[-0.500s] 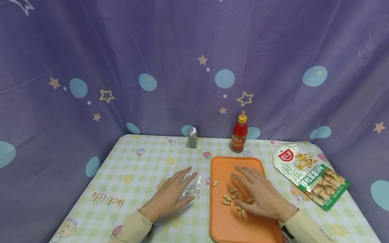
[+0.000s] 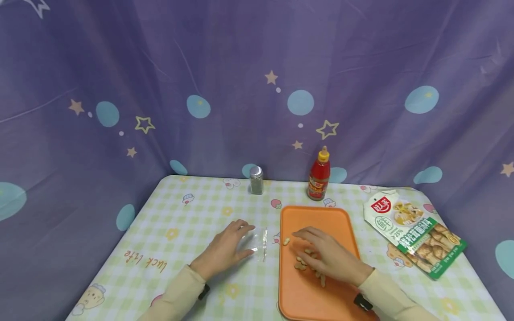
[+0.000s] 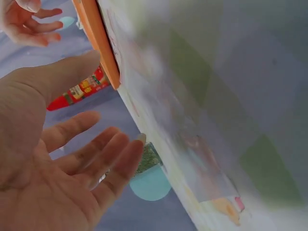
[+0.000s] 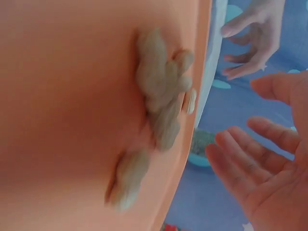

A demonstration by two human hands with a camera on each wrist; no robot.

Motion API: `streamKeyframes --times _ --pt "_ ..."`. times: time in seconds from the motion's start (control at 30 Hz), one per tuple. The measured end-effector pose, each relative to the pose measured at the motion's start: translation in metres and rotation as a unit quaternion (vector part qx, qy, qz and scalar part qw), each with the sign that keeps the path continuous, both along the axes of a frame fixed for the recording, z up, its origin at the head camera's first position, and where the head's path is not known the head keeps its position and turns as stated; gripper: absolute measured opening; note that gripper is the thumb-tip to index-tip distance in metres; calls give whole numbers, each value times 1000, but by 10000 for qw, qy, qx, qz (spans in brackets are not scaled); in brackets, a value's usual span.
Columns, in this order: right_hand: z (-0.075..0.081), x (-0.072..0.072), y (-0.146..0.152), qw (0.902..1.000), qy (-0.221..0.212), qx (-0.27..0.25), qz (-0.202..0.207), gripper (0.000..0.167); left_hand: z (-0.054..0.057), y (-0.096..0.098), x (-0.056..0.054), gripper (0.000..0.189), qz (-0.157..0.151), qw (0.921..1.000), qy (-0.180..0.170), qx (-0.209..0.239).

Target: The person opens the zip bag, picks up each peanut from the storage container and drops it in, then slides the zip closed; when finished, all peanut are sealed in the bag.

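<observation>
My right hand (image 2: 331, 256) is over the orange tray (image 2: 315, 218), its fingers loosely bent above a small cluster of unshelled peanuts (image 4: 161, 82). Nothing is between those fingers in the right wrist view. One lone peanut (image 2: 286, 241) lies by the tray's left edge, and in the head view the hand partly covers the cluster. To the left of the tray, a clear plastic bag (image 2: 260, 243) lies flat on the table. My left hand (image 2: 221, 249) is over the bag's left part, fingers spread and relaxed. In the left wrist view its palm (image 3: 48, 187) holds nothing.
Behind the tray stands a red sauce bottle (image 2: 318, 178) with a yellow cap. A glass spice shaker (image 2: 256, 180) stands at the table's back edge. On the right lies a green-and-white food pouch (image 2: 415, 234). A checked cloth (image 2: 201, 223) covers the table; a purple curtain hangs behind.
My right hand has moved left across the tray, nearer the peanuts, its fingers closer together. The left hand has drawn back slightly to the left. The head view has shifted a little.
</observation>
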State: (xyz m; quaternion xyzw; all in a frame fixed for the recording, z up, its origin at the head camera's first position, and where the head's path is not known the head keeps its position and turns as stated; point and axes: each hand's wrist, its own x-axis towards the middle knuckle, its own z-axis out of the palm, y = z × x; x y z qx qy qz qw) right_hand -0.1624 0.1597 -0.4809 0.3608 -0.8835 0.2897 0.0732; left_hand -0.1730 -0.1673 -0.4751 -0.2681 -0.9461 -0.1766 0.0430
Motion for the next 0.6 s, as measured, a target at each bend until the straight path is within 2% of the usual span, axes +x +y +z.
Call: streamKeyframes --times 0.13,0.3,0.6 --pt "0 -4 -9 9970 -539 -529 159 40 -5 -1 -8 66 -25 9996 -254 101" --pt "0 -8 -23 9889 -1200 -863 128 36 -10 -4 -19 72 -101 9978 -599 249" --pt "-8 -13 -49 9738 -1871 -1288 64 25 -13 -5 -31 82 -226 9934 -1048 418"
